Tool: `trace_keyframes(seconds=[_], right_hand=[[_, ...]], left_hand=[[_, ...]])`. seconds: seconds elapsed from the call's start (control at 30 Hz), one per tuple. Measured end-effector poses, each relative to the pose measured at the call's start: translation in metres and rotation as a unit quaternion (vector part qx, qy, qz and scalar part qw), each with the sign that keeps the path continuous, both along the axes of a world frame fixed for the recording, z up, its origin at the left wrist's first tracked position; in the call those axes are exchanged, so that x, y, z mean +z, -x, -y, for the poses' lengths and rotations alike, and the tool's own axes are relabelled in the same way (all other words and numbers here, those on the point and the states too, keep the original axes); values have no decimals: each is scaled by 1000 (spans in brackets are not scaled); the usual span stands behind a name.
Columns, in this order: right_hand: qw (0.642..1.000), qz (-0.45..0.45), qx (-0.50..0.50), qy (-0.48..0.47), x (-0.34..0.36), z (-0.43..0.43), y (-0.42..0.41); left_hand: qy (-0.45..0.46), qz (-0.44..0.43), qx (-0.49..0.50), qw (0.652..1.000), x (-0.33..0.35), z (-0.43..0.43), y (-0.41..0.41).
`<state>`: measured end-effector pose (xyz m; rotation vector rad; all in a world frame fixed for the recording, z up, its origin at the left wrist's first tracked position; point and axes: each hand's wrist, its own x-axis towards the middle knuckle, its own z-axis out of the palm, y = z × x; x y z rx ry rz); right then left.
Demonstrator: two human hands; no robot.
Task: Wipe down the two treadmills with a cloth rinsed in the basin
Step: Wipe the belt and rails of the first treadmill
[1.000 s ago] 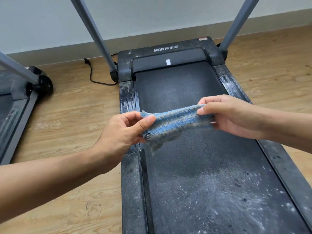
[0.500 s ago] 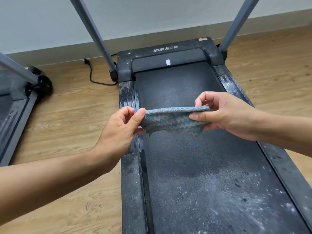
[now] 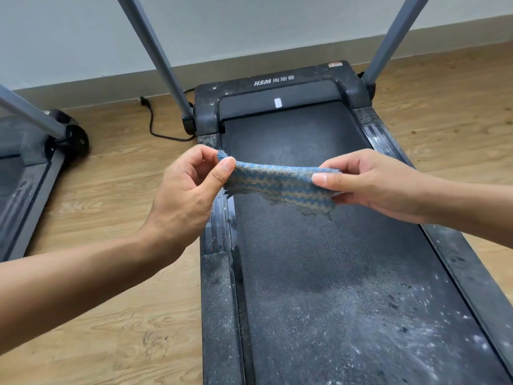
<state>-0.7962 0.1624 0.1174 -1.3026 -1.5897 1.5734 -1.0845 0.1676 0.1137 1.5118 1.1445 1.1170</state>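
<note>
Over the near treadmill, the cloth is held clear of the belt, stretched flat between both hands. Left hand: thumb and forefinger pinch the cloth's left corner, other fingers curled behind. Right hand: thumb on top and fingers beneath, pinching the right edge. The cloth is blue with tan zigzag stripes and a ragged lower edge; whether it is wet cannot be told. Progress, judged from the surface: the far half of the belt reads dark and fairly even, while the near half carries a grey-white film with specks and smears, densest toward the near right. The left side rail is dusted along its length, the right side rail is speckled, and the front cover shows white flecks. So this machine looks part-wiped at best, with the near belt, both rails and the cover left to do. The second treadmill sits at the left edge, only partly in frame, and its rail looks streaked with dust, so it probably needs wiping too. No basin is in view, so the rinse step cannot be checked. Room: wood-pattern floor, pale wall with a grey skirting board, two grey posts rising from the front cover, and a black cable on the floor beside the left post.
</note>
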Motion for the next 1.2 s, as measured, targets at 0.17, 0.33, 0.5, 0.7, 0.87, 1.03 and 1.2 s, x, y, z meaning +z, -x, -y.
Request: trace_keyframes(seconds=[0.17,0.33,0.5,0.7,0.87,1.03,1.2], right_hand=[[997,42,-32,-56,0,-1,1],[998,3,-51,-33,4,-4,2],[994,-24,-67,-80,10,-5,0],[995,-44,-66,-61,16,-6,1],[994,-20,-101,-28,19,-4,14],[992,-16,-121,-13,28,-2,29],[998,-10,-58,-9,42,2,56]], left_hand=[[1,-6,5,1000,-3,0,1],[12,3,26,1000,-3,1,1],[1,8,32,999,-1,-2,3],[-4,19,21,1000,4,0,1],[50,25,40,998,4,3,-3],[106,45,55,992,3,10,-13],[144,80,57,985,9,14,-25]])
